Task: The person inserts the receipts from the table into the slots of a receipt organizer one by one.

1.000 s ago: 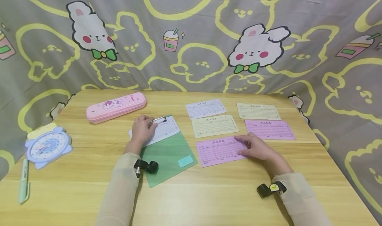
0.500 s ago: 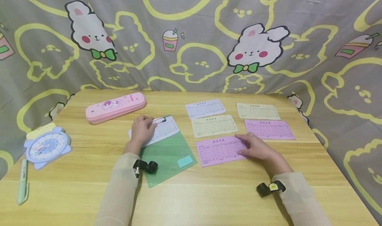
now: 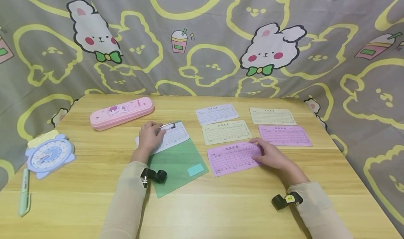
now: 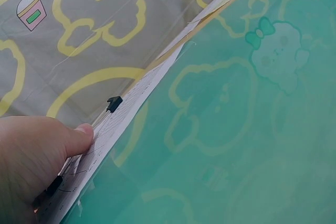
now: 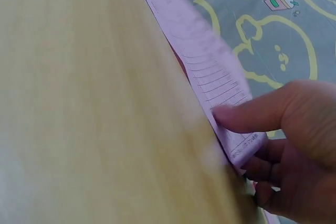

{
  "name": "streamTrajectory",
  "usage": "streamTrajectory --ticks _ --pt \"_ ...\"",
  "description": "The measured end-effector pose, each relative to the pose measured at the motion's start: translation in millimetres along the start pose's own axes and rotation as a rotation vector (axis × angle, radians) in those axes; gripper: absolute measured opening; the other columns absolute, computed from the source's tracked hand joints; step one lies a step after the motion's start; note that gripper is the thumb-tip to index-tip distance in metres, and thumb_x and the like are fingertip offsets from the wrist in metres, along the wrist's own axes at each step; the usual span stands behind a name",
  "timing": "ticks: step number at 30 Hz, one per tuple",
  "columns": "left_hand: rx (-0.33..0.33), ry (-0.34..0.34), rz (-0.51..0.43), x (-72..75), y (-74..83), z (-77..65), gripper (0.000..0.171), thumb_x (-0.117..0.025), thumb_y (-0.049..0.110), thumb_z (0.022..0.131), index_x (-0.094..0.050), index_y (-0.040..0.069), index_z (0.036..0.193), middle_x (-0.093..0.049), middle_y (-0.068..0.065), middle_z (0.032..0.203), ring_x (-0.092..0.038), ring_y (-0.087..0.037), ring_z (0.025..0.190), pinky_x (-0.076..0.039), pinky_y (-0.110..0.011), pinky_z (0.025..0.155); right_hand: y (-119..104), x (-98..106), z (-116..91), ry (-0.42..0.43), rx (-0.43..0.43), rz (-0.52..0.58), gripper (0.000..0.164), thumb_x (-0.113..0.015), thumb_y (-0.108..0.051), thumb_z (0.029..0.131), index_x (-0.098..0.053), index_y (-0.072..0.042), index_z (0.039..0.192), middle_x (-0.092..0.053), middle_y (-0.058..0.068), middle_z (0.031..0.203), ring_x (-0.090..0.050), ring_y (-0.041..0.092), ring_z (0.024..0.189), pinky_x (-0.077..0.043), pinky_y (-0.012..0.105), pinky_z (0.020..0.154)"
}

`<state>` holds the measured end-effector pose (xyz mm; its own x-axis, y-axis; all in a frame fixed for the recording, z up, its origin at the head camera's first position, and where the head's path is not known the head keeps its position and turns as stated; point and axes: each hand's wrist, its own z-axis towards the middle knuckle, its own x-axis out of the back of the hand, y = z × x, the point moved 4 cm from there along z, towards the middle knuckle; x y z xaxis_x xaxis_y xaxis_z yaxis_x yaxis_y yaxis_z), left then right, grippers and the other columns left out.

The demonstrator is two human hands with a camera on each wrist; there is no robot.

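A translucent green clipboard (image 3: pixel 176 169) lies tilted on the table with a whitish printed slip (image 3: pixel 178 135) over its top part. My left hand (image 3: pixel 150 137) grips the metal clip (image 3: pixel 170 125) at the board's top edge, and the left wrist view shows the thumb lying along it. In front of the other slips is a purple slip (image 3: pixel 228 161). My right hand (image 3: pixel 273 155) pinches its right end, thumb on top and fingers beneath. That end bends up from the table in the right wrist view.
Behind the purple slip lie a yellow slip (image 3: pixel 225 132), a lavender slip (image 3: pixel 216 113), another yellow slip (image 3: pixel 273 116) and another purple slip (image 3: pixel 285 135). A pink pencil case (image 3: pixel 123 113), a blue toy clock (image 3: pixel 50 156) and a green highlighter (image 3: pixel 24 193) are at left.
My right fingers have closed further under the purple slip's right end, which now curves upward slightly. My left hand stays in place at the clip.
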<state>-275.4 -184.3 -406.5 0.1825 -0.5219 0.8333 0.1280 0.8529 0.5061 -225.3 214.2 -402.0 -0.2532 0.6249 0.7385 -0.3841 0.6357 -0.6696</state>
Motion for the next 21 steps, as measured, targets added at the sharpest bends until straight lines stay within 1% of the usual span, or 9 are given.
streamTrajectory --ticks 3,4,6,9,12,14,15,18,21 --pt "0.007 -0.004 -0.005 0.0 0.3 0.5 0.038 -0.052 0.024 0.085 -0.054 0.001 0.115 -0.046 -0.015 0.107 -0.036 -0.031 0.098 -0.027 -0.043 0.082 3.2 1.2 -0.5 0.019 -0.046 0.054 0.049 -0.061 0.002 0.074 -0.044 -0.003 0.119 -0.052 0.007 0.081 -0.049 0.02 0.071 -0.039 0.034 0.065" --pt "0.008 -0.005 -0.006 0.1 0.4 0.7 0.038 -0.052 0.024 0.085 -0.054 0.001 0.115 -0.046 -0.015 0.107 -0.036 -0.031 0.098 -0.027 -0.043 0.082 4.3 1.5 -0.6 0.023 -0.054 0.088 0.048 -0.06 0.004 0.074 -0.044 -0.002 0.119 -0.052 0.007 0.08 -0.048 0.02 0.069 -0.041 0.032 0.062" --pt "0.01 -0.005 -0.01 0.7 0.9 0.9 0.038 -0.052 0.023 0.085 -0.053 0.001 0.115 -0.045 -0.016 0.107 -0.036 -0.031 0.098 -0.027 -0.043 0.082 5.3 2.3 -1.2 0.033 -0.063 0.153 0.045 -0.058 0.006 0.074 -0.047 0.0 0.117 -0.053 0.01 0.081 -0.05 0.021 0.067 -0.042 0.03 0.058" --pt "0.011 -0.005 -0.012 1.0 1.4 0.9 0.038 -0.052 0.023 0.085 -0.053 0.001 0.116 -0.045 -0.016 0.108 -0.036 -0.031 0.098 -0.027 -0.043 0.082 5.8 4.0 -1.6 0.049 -0.074 0.218 0.038 -0.057 0.007 0.074 -0.052 0.001 0.111 -0.055 0.013 0.09 -0.053 0.022 0.071 -0.045 0.028 0.059" --pt "0.006 -0.003 -0.008 0.3 1.4 1.2 0.038 -0.052 0.024 0.085 -0.053 0.001 0.116 -0.046 -0.015 0.107 -0.036 -0.031 0.097 -0.027 -0.043 0.082 3.5 7.5 -1.9 0.054 -0.093 0.251 0.031 -0.056 0.005 0.075 -0.056 0.001 0.106 -0.056 0.014 0.094 -0.054 0.022 0.073 -0.045 0.027 0.06" --pt "0.004 -0.004 -0.004 -0.2 1.1 1.4 0.038 -0.052 0.024 0.085 -0.054 0.001 0.115 -0.046 -0.015 0.107 -0.036 -0.031 0.097 -0.027 -0.043 0.081 1.8 10.6 -1.5 0.058 -0.11 0.26 0.029 -0.055 0.004 0.077 -0.057 0.0 0.106 -0.056 0.014 0.096 -0.055 0.021 0.074 -0.045 0.027 0.061" --pt "0.002 -0.002 -0.003 -0.4 0.9 1.6 0.038 -0.053 0.024 0.085 -0.054 0.001 0.115 -0.046 -0.016 0.107 -0.037 -0.031 0.097 -0.028 -0.043 0.081 1.0 12.1 -1.1 0.058 -0.125 0.276 0.029 -0.054 0.003 0.078 -0.057 -0.001 0.106 -0.056 0.015 0.095 -0.055 0.021 0.072 -0.045 0.027 0.058" --pt "0.002 -0.005 -0.001 -0.5 0.7 1.5 0.038 -0.053 0.024 0.085 -0.054 0.001 0.115 -0.046 -0.016 0.107 -0.037 -0.031 0.097 -0.028 -0.043 0.081 -3.3 16.4 2.0 0.066 -0.164 0.319 0.027 -0.052 0.002 0.081 -0.057 -0.003 0.107 -0.055 0.015 0.094 -0.054 0.021 0.071 -0.045 0.027 0.055" --pt "0.001 -0.002 -0.001 -0.4 0.2 1.3 0.038 -0.053 0.024 0.085 -0.054 0.001 0.115 -0.046 -0.016 0.107 -0.037 -0.031 0.097 -0.028 -0.043 0.082 -11.5 21.6 8.0 0.085 -0.164 0.336 0.026 -0.052 0.001 0.081 -0.057 -0.003 0.107 -0.054 0.015 0.089 -0.053 0.021 0.067 -0.045 0.028 0.051"
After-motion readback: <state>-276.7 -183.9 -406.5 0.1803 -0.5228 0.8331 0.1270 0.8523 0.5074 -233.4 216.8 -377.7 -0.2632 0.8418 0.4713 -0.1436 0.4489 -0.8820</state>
